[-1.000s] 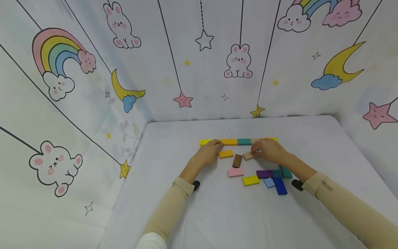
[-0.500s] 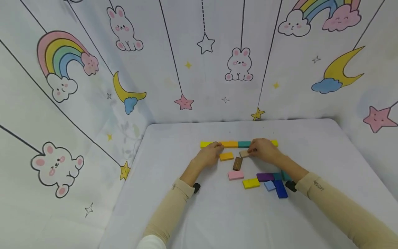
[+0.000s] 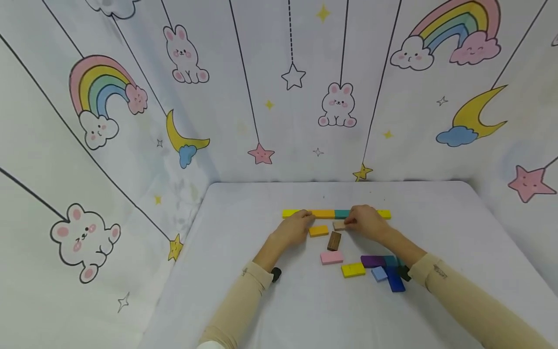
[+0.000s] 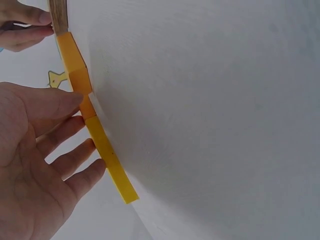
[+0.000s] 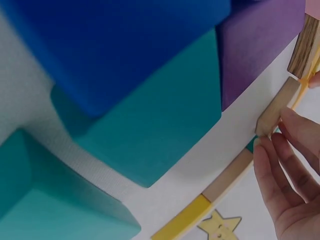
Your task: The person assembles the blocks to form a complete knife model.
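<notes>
"What are you gripping?"

"A pale wooden block (image 3: 338,226), pinched in my right hand (image 3: 367,222), just at six o'clock from the row (image 3: 322,214); the brown block (image 3: 334,241) lies toward seven o'clock from mine."

"And your left hand (image 3: 297,228)?"

"Fingers fairly straight, against the row's nine o'clock end; only the left wrist view shows my fingertips (image 4: 97,168) touching its yellow block (image 4: 111,162)."

"What does your right hand hide?"

"From the head, a wooden piece (image 5: 229,175); the right wrist view shows it beside the yellow end block (image 5: 184,218)."

The right grip (image 5: 295,186) pinches a pale wooden block (image 5: 276,108).
</notes>
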The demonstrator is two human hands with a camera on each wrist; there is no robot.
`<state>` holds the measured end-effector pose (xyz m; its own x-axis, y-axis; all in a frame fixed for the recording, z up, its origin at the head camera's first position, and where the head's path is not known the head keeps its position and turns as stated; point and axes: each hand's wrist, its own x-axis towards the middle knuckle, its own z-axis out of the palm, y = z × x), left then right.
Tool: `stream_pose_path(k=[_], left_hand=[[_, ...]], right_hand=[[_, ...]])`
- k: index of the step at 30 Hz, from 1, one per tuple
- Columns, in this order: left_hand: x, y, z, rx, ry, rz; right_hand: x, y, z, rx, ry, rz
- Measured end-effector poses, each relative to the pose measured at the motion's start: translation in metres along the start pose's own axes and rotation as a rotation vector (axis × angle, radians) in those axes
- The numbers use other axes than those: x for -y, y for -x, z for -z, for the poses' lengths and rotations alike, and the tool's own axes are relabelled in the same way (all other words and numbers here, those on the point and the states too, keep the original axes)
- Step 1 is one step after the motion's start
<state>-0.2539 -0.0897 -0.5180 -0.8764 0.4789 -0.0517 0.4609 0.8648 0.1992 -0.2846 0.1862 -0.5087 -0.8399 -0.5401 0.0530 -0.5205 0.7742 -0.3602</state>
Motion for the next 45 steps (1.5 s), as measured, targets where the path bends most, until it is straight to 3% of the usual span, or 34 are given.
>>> stream_pose_path(k=[18,45], left_hand=[[-0.004,0.001,0.005,0.015,0.015,0.002],[-0.001,0.001,0.005,0.021,0.013,0.009]], right_hand=[[0.012,-0.007,-0.001,0.006,-0.008,-0.04],[0.011,-0.017,-0.003,0.008,-0.036,-0.064]])
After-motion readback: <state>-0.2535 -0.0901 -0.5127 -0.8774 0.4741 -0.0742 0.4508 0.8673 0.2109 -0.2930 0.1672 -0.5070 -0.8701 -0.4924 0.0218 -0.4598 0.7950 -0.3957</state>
